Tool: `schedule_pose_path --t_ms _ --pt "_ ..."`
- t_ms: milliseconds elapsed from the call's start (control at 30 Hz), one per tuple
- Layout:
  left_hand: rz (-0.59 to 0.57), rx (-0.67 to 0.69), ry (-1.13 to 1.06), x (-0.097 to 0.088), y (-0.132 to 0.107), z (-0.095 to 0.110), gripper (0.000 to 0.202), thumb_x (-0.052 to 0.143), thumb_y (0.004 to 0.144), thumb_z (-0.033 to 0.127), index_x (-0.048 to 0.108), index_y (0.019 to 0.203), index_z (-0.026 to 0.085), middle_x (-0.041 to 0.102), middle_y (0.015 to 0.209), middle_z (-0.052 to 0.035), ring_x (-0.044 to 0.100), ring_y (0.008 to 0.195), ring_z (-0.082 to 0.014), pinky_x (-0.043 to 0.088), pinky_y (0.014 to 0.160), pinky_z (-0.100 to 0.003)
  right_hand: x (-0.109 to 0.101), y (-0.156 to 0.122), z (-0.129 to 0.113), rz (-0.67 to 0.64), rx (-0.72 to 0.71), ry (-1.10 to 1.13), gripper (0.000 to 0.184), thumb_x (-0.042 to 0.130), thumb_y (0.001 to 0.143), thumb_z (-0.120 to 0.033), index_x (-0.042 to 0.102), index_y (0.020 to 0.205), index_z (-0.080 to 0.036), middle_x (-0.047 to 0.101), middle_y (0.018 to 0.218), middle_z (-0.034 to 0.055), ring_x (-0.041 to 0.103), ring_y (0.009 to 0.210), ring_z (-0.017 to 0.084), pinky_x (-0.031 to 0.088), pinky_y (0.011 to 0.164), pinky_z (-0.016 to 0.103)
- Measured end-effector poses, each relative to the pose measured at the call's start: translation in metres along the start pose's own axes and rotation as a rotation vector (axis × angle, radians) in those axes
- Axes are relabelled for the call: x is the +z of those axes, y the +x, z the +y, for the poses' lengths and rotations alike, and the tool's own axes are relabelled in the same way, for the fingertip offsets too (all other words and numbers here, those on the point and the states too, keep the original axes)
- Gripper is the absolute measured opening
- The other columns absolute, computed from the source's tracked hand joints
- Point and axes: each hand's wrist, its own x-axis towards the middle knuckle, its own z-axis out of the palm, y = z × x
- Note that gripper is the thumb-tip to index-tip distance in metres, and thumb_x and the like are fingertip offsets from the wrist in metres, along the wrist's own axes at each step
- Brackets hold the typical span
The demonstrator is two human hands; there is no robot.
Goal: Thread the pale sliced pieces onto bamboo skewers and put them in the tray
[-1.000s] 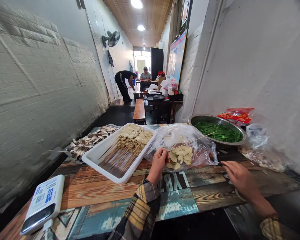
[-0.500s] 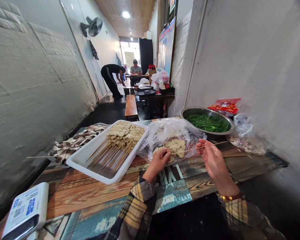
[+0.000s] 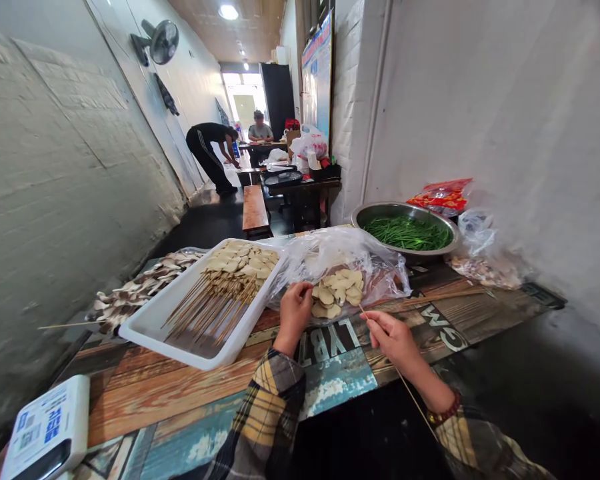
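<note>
My left hand point(image 3: 295, 309) is pinched at the edge of a clear plastic bag point(image 3: 340, 263) that holds pale round food slices point(image 3: 336, 293); what its fingertips hold I cannot make out. My right hand point(image 3: 393, 339) is closed on a thin bamboo skewer point(image 3: 405, 387), which runs from near the slices back toward my body along my forearm. Left of the bag stands a white tray point(image 3: 155, 327) with several loaded skewers point(image 3: 225, 287).
A pile of sliced mushrooms point(image 3: 135, 290) lies left of the tray. A steel bowl of green stalks point(image 3: 405, 232) stands at the back right, with a red packet point(image 3: 443, 195) and another bag point(image 3: 490, 263) by the wall. A white device point(image 3: 45, 427) sits near left. Two people work down the corridor.
My right hand took the skewer over from the left, then drew it back so it points at the slices. My left hand stays at the bag. The camera turned left and down.
</note>
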Motion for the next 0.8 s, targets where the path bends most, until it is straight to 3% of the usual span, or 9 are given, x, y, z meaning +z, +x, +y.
schedule_pose_path --t_ms 167,333,500,600,800 --pt "-0.131 0.215 0.225 0.004 -0.005 0.007 0.017 0.057 0.082 0.018 0.069 0.094 0.02 0.065 0.096 -0.0073 0.057 0.094 -0.023 0.043 0.084 -0.036 0.007 -0.006 0.007 0.003 -0.092 -0.208 0.034 0.046 0.09 -0.038 0.069 0.096 -0.014 0.059 0.049 -0.0015 0.057 0.048 0.015 0.042 0.052 0.025" --pt "-0.229 0.343 0.37 0.005 -0.012 0.016 0.019 0.066 0.078 0.02 0.07 0.096 0.022 0.064 0.103 -0.0072 0.053 0.098 -0.0244 0.042 0.086 -0.039 0.008 -0.008 0.008 -0.012 -0.102 -0.236 0.036 0.043 0.092 -0.039 0.069 0.097 -0.014 0.06 0.051 -0.0006 0.06 0.051 0.017 0.043 0.055 0.025" --pt "-0.223 0.346 0.439 0.003 -0.017 0.023 0.01 0.061 0.083 0.022 0.07 0.087 0.021 0.064 0.099 -0.0064 0.053 0.096 -0.0223 0.041 0.084 -0.038 0.01 -0.009 0.012 -0.011 -0.092 -0.194 0.039 0.042 0.092 -0.041 0.068 0.098 -0.013 0.059 0.051 -0.0013 0.059 0.05 0.017 0.043 0.054 0.025" --pt "-0.201 0.333 0.436 0.005 -0.018 0.024 0.018 0.054 0.088 0.023 0.071 0.081 0.02 0.066 0.095 -0.007 0.054 0.093 -0.0216 0.041 0.082 -0.037 0.01 -0.009 0.016 -0.019 -0.069 -0.186 0.04 0.042 0.092 -0.043 0.068 0.099 -0.014 0.058 0.05 -0.0019 0.058 0.049 0.017 0.042 0.053 0.025" --pt "-0.094 0.208 0.2 0.01 -0.012 0.012 0.023 0.049 0.089 0.022 0.068 0.078 0.017 0.068 0.084 -0.0072 0.056 0.085 -0.0209 0.041 0.078 -0.034 0.01 -0.008 0.02 -0.019 -0.054 -0.175 0.041 0.042 0.092 -0.044 0.068 0.101 -0.013 0.057 0.051 -0.0017 0.058 0.051 0.017 0.042 0.054 0.026"
